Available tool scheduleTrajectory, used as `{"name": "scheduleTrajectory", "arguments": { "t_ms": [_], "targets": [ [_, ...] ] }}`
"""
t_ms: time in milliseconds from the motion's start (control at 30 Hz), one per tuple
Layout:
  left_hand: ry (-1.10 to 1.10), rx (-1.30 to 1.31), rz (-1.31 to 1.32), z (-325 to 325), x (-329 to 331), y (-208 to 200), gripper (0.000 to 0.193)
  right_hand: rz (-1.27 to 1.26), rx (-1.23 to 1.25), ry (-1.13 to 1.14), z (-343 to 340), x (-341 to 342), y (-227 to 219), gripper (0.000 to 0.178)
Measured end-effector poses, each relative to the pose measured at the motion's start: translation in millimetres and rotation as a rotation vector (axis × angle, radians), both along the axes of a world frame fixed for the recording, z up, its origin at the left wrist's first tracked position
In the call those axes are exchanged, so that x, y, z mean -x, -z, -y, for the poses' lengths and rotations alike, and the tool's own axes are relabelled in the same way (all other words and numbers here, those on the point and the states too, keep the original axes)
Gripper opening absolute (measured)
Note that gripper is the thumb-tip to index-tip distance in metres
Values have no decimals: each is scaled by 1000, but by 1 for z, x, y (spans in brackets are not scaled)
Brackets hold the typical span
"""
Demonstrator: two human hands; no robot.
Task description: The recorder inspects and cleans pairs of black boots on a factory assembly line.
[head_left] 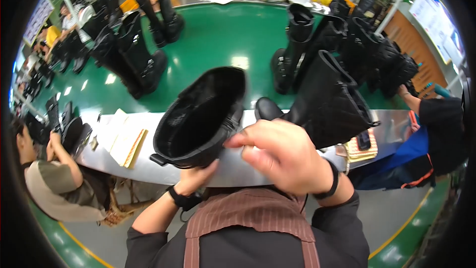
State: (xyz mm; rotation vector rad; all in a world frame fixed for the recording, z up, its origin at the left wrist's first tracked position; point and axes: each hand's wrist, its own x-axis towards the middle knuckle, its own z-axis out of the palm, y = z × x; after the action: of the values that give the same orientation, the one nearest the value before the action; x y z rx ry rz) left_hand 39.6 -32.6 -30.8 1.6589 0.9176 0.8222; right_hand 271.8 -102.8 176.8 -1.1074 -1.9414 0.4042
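**Desk:** What is the worker holding at the green conveyor line?

**Photographer:** A tall black leather boot with a dark fleecy lining (201, 116), tipped so its open shaft faces the camera. The left hand (197, 174) cups the boot from beneath, at six o'clock of the opening, fingers closed up against the rim. The right hand (283, 155) comes in from four o'clock, thumb and fingertips pinched shut on the shaft's edge by the side seam. The tilt seems meant to show the lining to the eye.

**Desk:** Where does the boot sit relative to the hands?

**Photographer:** Above and ahead of both. The rim is in the grip; the rest of the shaft runs away toward twelve o'clock, over the silver metal bench edge (148, 166). The foot is hidden behind the shaft.

**Desk:** And around it?

**Photographer:** At two o'clock of the held boot, a second black boot (332, 104) lies just beside the right hand, toe toward the worker. More black boots stand upright on the green belt (218, 34), one cluster at ten o'clock (131, 59), another at one o'clock (347, 44). A cream paper stack (124, 139) lies on the bench at nine o'clock. Seated co-workers flank the station, one in a tan sleeve at eight o'clock (54, 178), one in blue and black at three o'clock (426, 139).
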Motion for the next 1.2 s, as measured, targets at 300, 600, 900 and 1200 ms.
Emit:
{"name": "scheduleTrajectory", "arguments": {
  "t_ms": [300,600,900,1200],
  "targets": [
    [-86,-437,-347,-19,22,-21,44,646,-256,932,75,-66,-17,57],
    [379,-229,-184,18,-33,-150,23,310,-321,675,74,-58,-3,47],
    [294,-420,251,30,-120,-173,32,343,-361,589,86,-55,-2,50],
    [596,216,483,13,-131,-171,23,313,-335,643,69,-54,-5,28]
  ]
}}
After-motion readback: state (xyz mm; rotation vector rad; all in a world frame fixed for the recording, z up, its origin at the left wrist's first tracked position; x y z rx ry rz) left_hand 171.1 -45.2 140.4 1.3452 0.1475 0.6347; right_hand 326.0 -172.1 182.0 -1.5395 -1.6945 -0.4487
